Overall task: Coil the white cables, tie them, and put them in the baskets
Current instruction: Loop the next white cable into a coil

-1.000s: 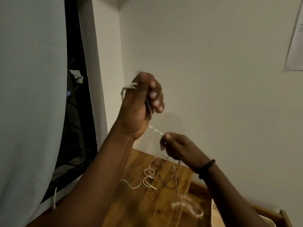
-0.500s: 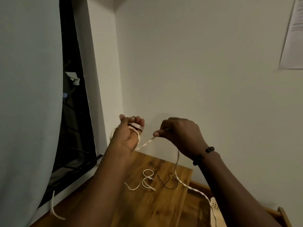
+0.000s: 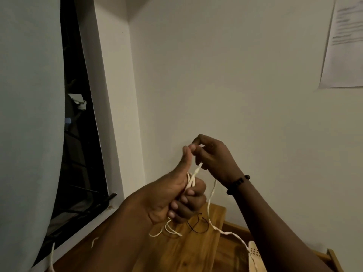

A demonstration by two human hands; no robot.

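Forearms rise from the lower edge toward a pale wall. Your left hand [image 3: 174,195], thumb up, curls its fingers around loops of white cable [image 3: 191,180]. Your right hand [image 3: 214,156], just above, pinches the strand; its tail drops past the beaded bracelet [image 3: 237,183] toward what may be a basket [image 3: 254,256]. Loose cords [image 3: 167,230] lie on the wooden table [image 3: 196,252].

— The counter [image 3: 188,250]?
— Wood, warm-toned, grained, with a slight sheen.
— And the white cable [image 3: 211,197]?
— Twisted, cord-like, matt. The wall [image 3: 245,85] looks smooth and matt, the sheet [image 3: 345,46] on it paper.
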